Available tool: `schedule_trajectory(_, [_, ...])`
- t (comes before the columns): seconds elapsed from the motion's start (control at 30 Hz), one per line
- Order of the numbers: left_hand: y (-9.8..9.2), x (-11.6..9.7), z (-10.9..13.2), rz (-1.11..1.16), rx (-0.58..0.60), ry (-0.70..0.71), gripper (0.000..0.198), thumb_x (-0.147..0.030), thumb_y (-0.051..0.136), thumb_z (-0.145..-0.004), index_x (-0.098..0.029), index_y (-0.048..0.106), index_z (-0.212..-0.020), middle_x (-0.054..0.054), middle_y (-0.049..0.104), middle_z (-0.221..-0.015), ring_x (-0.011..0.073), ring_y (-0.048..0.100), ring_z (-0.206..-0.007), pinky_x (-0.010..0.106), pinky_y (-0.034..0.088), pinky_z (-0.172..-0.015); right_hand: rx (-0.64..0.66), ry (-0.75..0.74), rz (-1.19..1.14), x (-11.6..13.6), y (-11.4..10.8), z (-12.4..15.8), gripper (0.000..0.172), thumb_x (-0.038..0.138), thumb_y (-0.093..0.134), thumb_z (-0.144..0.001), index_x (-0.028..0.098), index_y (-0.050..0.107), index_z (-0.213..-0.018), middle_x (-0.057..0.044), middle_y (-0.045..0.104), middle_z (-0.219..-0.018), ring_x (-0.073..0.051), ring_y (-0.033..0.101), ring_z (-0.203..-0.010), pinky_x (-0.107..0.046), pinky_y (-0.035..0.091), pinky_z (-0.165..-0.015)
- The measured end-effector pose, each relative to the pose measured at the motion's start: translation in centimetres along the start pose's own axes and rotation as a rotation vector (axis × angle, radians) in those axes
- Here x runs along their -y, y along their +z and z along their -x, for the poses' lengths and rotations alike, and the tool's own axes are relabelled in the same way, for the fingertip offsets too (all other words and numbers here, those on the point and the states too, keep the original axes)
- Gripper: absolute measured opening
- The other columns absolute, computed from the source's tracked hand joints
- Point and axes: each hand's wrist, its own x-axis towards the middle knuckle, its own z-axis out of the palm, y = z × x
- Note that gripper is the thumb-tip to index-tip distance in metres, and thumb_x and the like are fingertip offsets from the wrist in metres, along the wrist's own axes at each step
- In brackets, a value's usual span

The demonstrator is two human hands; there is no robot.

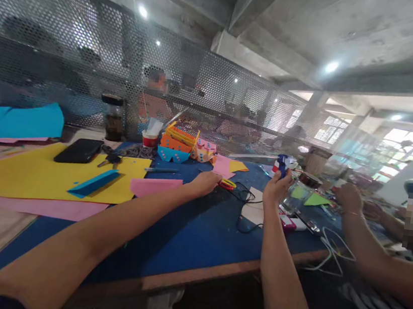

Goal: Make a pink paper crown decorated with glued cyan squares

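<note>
Single view, head-worn: looks from behind and above both hands (278, 187), facing forward, slightly down. Hands at middle distance, forearms (122, 218) nearer. Takes in tabletop (195, 239) below hands, perforated screen (199, 90) beyond, ceiling (321, 38) above.

Lit by bright white ceiling lamps (331, 66) and overexposed, grid-paned windows (408, 143) at right. Dim beneath the blue-topped desk (187, 243); softly shadowed across its surface. Stretched and blurred toward the edges.

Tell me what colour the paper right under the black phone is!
The paper is yellow, seen best in the head view.
</note>
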Motion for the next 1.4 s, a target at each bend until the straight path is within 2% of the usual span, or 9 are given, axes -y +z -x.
schedule_trajectory(0.2, [0.3, -0.9, 0.6, 0.000, 0.020, 0.056, 0.030, -0.033, 0.061, -0.096, -0.017, 0.062, -0.121, 0.010, 0.065, -0.122, 0.0234, 0.065, -0.103, 0.044, 0.057, -0.088, 0.161, 0.150, -0.465, 0.0, 2.2, 0.0, 0.037, 0.052, 0.043, -0.093, 0.019, 0.055, -0.105, -0.004, 0.060, -0.088, -0.020, 0.061, -0.080, -0.034, 0.052, -0.073])
schedule_trajectory(0.3, [-1.3, -1.5, 1.5, -0.001, -0.025, 0.092, 0.020, -0.017, 0.053, -0.096, -0.015, 0.070, -0.106, 0.012, 0.072, -0.107, 0.0233, 0.068, -0.101, 0.036, 0.054, -0.089, 0.284, 0.213, -0.685, 0.8, 2.5, 0.9, 0.033, 0.054, 0.057, -0.083, 0.021, 0.053, -0.088, 0.003, 0.054, -0.074, -0.013, 0.057, -0.065, -0.026, 0.051, -0.064])
schedule_trajectory(0.4, [-4.0, -1.0, 3.5, 0.006, -0.091, 0.096, 0.025, -0.016, 0.052, -0.093, -0.017, 0.071, -0.110, 0.012, 0.073, -0.111, 0.0249, 0.066, -0.108, 0.034, 0.051, -0.092, 0.403, 0.268, -0.858, 1.9, 2.2, 1.8, 0.037, 0.051, 0.069, -0.071, 0.022, 0.052, -0.084, 0.005, 0.052, -0.071, -0.009, 0.053, -0.060, -0.022, 0.048, -0.058])
schedule_trajectory(0.67, [-10.5, 7.4, 13.7, 0.100, -0.308, -0.189, 0.038, -0.043, 0.047, -0.097, -0.019, 0.073, -0.112, 0.010, 0.074, -0.116, 0.0284, 0.065, -0.112, 0.040, 0.046, -0.100, 0.711, 0.341, -1.056, 5.8, 1.5, 4.1, 0.039, 0.039, 0.084, -0.063, 0.021, 0.055, -0.082, 0.009, 0.044, -0.063, -0.005, 0.041, -0.053, -0.018, 0.039, -0.051])
schedule_trajectory(0.77, [-10.1, 10.1, 17.8, 0.256, -0.283, -0.359, 0.048, -0.055, 0.044, -0.096, -0.021, 0.070, -0.118, 0.009, 0.072, -0.122, 0.0284, 0.066, -0.111, 0.038, 0.049, -0.095, 0.838, 0.338, -1.067, 7.6, 1.7, 5.5, 0.039, 0.037, 0.086, -0.064, 0.021, 0.057, -0.083, 0.009, 0.041, -0.060, -0.006, 0.039, -0.051, -0.018, 0.036, -0.049])
schedule_trajectory(0.9, [-8.5, 11.0, 21.0, 0.284, -0.221, -0.447, 0.061, -0.065, 0.053, -0.087, -0.018, 0.068, -0.122, 0.014, 0.069, -0.129, 0.0325, 0.061, -0.120, 0.044, 0.044, -0.104, 1.010, 0.268, -1.050, 10.1, 2.1, 7.7, 0.033, 0.039, 0.083, -0.072, 0.020, 0.060, -0.086, 0.008, 0.040, -0.059, -0.006, 0.035, -0.050, -0.020, 0.031, -0.047])
schedule_trajectory(1.03, [-7.3, 10.5, 21.7, 0.377, -0.211, -0.469, 0.062, -0.066, 0.058, -0.083, -0.017, 0.068, -0.120, 0.013, 0.071, -0.125, 0.0310, 0.065, -0.114, 0.040, 0.047, -0.099, 1.133, 0.128, -0.998, 12.2, 2.1, 10.4, 0.025, 0.041, 0.070, -0.086, 0.020, 0.064, -0.100, 0.007, 0.038, -0.060, -0.008, 0.035, -0.050, -0.023, 0.028, -0.048])
schedule_trajectory(1.27, [-7.1, 9.7, 21.6, 0.539, -0.193, -0.615, 0.047, -0.062, 0.065, -0.076, -0.020, 0.075, -0.092, 0.006, 0.078, -0.090, 0.0269, 0.069, -0.079, 0.035, 0.052, -0.072, 1.109, -0.113, -0.751, 11.8, 2.3, 13.9, 0.028, 0.048, 0.062, -0.091, 0.024, 0.063, -0.107, 0.004, 0.053, -0.070, -0.012, 0.047, -0.059, -0.027, 0.040, -0.060])
schedule_trajectory(1.4, [-7.2, 9.9, 21.9, 0.703, -0.225, -0.633, 0.045, -0.060, 0.071, -0.073, -0.020, 0.075, -0.093, 0.005, 0.077, -0.092, 0.0266, 0.071, -0.086, 0.032, 0.053, -0.076, 1.093, -0.137, -0.661, 11.2, 2.2, 14.7, 0.029, 0.050, 0.063, -0.090, 0.024, 0.064, -0.103, 0.002, 0.058, -0.076, -0.013, 0.053, -0.065, -0.029, 0.045, -0.067])
